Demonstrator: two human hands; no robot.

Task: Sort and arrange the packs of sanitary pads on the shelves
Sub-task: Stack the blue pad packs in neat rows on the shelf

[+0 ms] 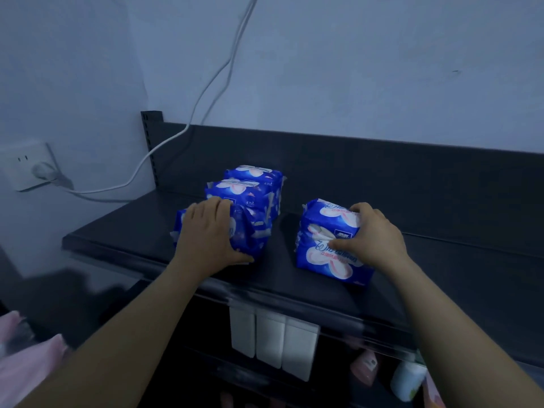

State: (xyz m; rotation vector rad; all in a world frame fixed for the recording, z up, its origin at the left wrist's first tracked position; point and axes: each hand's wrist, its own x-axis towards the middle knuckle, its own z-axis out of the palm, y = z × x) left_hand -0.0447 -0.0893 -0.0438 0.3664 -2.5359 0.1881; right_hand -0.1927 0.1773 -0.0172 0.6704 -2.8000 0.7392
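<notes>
Left hand (210,231): curled over the top of the nearest blue pad pack (250,231), thumb at its lower front edge.
Right hand (374,231): grips a separate blue pad pack (323,260), fingers over its top, thumb on the front face.
Beyond the left hand: middle pack (250,194) and rear pack (256,173), seemingly touching in a row.
Under both hands: dark shelf top (117,228); the two held packs stand apart.
Below the hands: white tags (270,340) on the shelf edge.

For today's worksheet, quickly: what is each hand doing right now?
Left hand: grips the front pack of the left row.
Right hand: grips the separate pack on the right.
</notes>
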